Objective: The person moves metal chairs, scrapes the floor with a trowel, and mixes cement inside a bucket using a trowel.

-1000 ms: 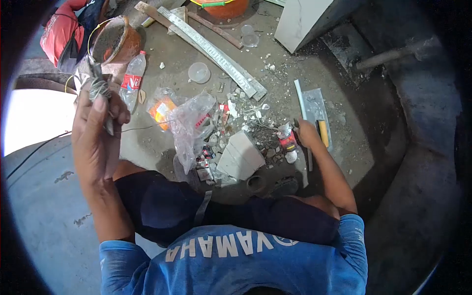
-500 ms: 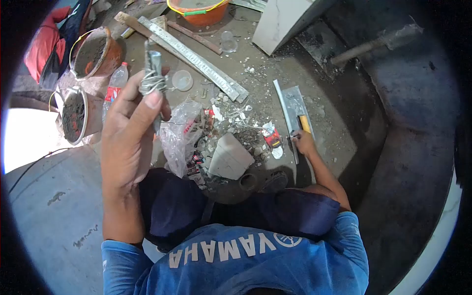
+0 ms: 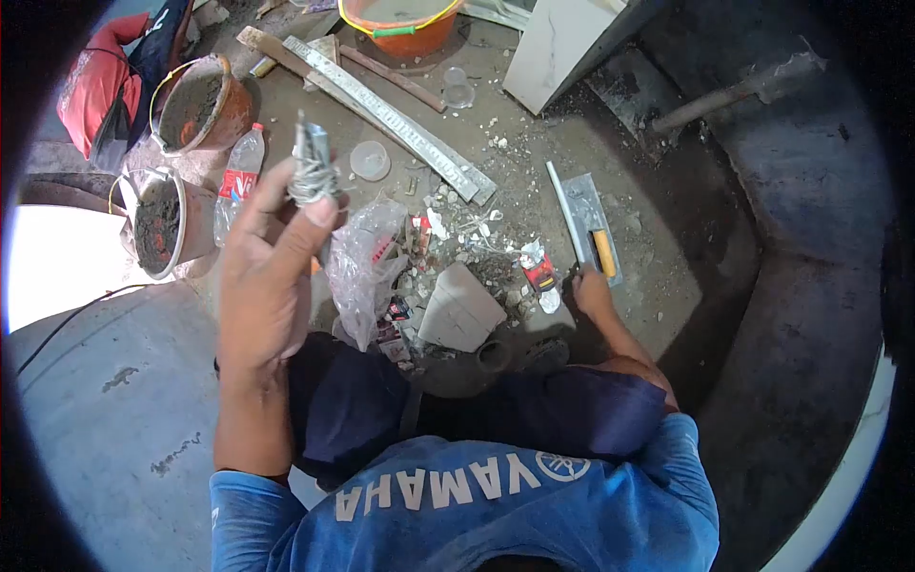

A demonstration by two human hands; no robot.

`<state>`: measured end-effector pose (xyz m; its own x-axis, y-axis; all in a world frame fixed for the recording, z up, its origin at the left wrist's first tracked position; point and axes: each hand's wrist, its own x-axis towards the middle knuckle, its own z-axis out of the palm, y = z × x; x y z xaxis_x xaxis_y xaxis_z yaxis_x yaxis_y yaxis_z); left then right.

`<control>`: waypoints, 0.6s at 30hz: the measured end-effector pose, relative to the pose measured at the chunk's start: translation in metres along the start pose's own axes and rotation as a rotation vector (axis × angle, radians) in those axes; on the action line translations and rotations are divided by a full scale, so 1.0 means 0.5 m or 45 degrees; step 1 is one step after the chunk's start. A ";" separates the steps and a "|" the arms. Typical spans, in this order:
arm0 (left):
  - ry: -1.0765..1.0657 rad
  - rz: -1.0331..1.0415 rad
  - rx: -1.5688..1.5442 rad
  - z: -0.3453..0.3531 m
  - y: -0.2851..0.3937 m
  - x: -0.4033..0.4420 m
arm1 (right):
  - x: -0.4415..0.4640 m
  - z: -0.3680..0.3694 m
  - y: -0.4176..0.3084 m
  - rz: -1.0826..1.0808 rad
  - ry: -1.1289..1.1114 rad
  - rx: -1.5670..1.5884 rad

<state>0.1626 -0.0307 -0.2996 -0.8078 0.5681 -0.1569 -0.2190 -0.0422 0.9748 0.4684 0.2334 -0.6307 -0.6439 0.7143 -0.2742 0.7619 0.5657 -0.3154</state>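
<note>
While the left hand (image 3: 272,253) holds up a wound bundle (image 3: 314,164), the right hand (image 3: 593,294) is down at the floor (image 3: 658,243)

As far as I can judge, the wrapping is well along: several turns of pale wire or cord already circle the bundle, which stands nearly upright left of centre, above the floor. The left thumb and fingers are closed on it. Whether the wrapping is complete, I can't say. Over to the right, the right hand is at the near end of a pale bar (image 3: 566,208); it may grip or merely touch it, I can't tell, because the fingertips are out of sight. Just beside, a trowel (image 3: 588,205) lies with no fingers round its yellow handle.

The bundle's lower end is hidden by the left hand, and its core is blurred. Scraps around the broken tile (image 3: 462,310) are hard to sort out, and the far orange bucket (image 3: 431,40) is cut off.
</note>
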 end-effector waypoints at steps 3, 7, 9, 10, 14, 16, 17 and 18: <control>-0.087 -0.028 0.071 0.020 0.000 0.003 | 0.031 -0.145 -0.059 0.003 -0.260 0.847; -0.291 -0.117 0.245 0.067 0.010 0.016 | 0.047 -0.398 -0.257 -0.085 -0.427 1.147; -0.331 -0.005 0.411 0.096 -0.004 0.015 | 0.019 -0.473 -0.380 -0.205 -0.575 1.265; -0.342 0.127 0.408 0.110 -0.040 0.023 | -0.003 -0.503 -0.438 -0.404 -0.530 1.257; -0.266 0.631 0.588 0.158 -0.133 0.024 | -0.045 -0.501 -0.559 -0.790 -0.213 1.009; -0.275 0.602 0.724 0.157 -0.112 0.021 | -0.041 -0.498 -0.581 -0.578 -0.232 1.182; -0.290 0.592 0.752 0.156 -0.115 0.022 | -0.032 -0.506 -0.580 -0.544 -0.286 1.145; -0.337 0.607 0.767 0.164 -0.113 0.025 | -0.024 -0.524 -0.570 -0.495 -0.298 1.105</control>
<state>0.2099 0.0459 -0.3437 -0.5673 0.7794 0.2657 0.5087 0.0780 0.8574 0.2772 0.1714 -0.2995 -0.9083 0.3892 -0.1533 0.2374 0.1779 -0.9550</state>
